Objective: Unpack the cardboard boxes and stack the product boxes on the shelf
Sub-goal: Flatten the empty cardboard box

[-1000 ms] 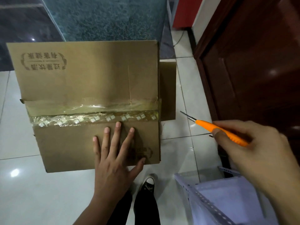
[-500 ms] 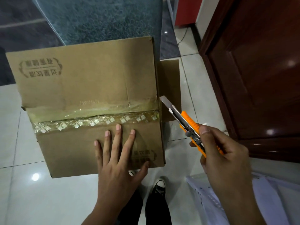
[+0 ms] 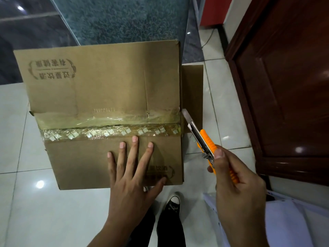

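One cardboard box [image 3: 106, 97] stands on the tiled floor [image 3: 26, 211], filling the centre of the view, its top flaps closed. One strip of clear tape [image 3: 110, 125] runs across the top seam from the 9 o'clock edge to the 3 o'clock edge. A second piece of cardboard [image 3: 193, 97] shows behind the box at its 3 o'clock side.

The left hand [image 3: 131, 175] lies flat on the near flap, at 6 o'clock from the tape, with four fingers and thumb straight and spread; this grip is open and presses the flap.

The right hand [image 3: 235, 186], at 4 o'clock from the box, has a closed grip around one orange knife [image 3: 204, 139], thumb on the slider. The blade [image 3: 187, 116] is extended and points toward 11 o'clock; its tip is at the 3 o'clock end of the tape, at the box edge. Whether it touches the tape cannot be told.

Compared with half a second ago, the blade tip has moved closer to the box edge; the left hand has kept its position.

Two black shoes [image 3: 171, 204] show at 6 o'clock. A white plastic item [image 3: 284, 220] sits at 5 o'clock. A dark wooden door [image 3: 284, 86] stands at 3 o'clock, and a teal carpet [image 3: 124, 18] lies at 12 o'clock.
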